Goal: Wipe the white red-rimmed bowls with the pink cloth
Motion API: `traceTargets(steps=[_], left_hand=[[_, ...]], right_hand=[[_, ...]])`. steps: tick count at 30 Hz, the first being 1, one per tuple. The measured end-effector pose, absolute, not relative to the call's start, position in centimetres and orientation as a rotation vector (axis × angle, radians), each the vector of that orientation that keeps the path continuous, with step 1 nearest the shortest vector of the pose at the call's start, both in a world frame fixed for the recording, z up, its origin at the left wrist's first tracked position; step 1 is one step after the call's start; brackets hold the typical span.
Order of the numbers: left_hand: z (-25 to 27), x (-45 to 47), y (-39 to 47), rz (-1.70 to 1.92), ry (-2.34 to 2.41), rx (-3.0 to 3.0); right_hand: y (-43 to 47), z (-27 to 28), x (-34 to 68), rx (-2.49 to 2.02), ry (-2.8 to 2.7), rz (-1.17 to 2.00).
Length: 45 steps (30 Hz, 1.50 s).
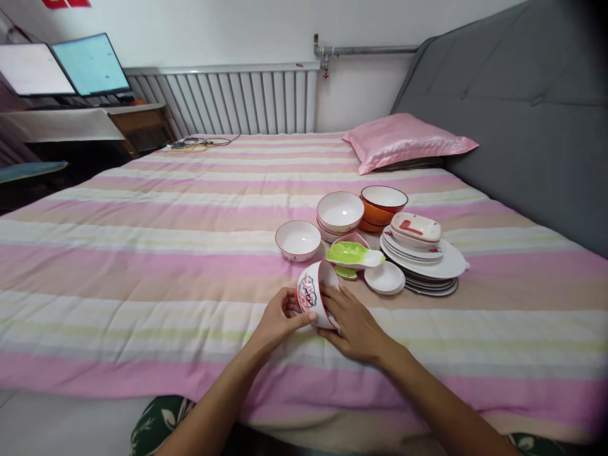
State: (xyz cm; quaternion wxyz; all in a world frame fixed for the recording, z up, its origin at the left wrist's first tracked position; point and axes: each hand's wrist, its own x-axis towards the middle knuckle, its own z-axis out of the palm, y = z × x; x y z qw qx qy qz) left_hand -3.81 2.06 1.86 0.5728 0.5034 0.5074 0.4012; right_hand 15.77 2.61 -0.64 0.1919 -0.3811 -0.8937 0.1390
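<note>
A white bowl (310,292) with a red rim and a black-and-red print is tilted on its side between my two hands, its mouth facing right. My left hand (280,320) is wrapped round its base and lower wall, thumb in front. The fingers of my right hand (352,326) reach into the mouth, with the thumb outside below the rim. Just beyond stands a white bowl (298,240), upright. A green leaf-shaped dish (349,253) with a white end lies close by, partly over a pink dish (357,239).
Stacked white bowls (340,212) and orange bowls (384,212) stand behind. To the right, rectangular dishes (417,228) top a pile of plates (453,263), beside small white saucers (384,278). A pink pillow (408,139) lies farther back on the striped bedspread (166,272), before a grey headboard (522,114).
</note>
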Motion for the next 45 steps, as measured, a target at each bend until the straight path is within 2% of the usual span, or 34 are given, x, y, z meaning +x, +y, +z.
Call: traceTargets(steps=[18, 31, 39, 45], left_hand=[[2.3, -3.4, 2.0, 0.948, 1.202, 1.163], [2.4, -3.5, 1.9, 0.947, 1.206, 1.165], [2.1, -3.6, 2.0, 0.965, 1.182, 1.140], [1.9, -3.7, 1.9, 0.967, 1.179, 1.163]], right_hand=[[2.3, 0.8, 15.4, -1.283, -2.527, 0.501], [2.4, 0.5, 15.7, -1.247, -2.570, 0.479], [2.4, 0.4, 15.7, -1.075, -2.451, 0.385], [2.7, -0.1, 15.1, -1.027, -2.427, 0.479]])
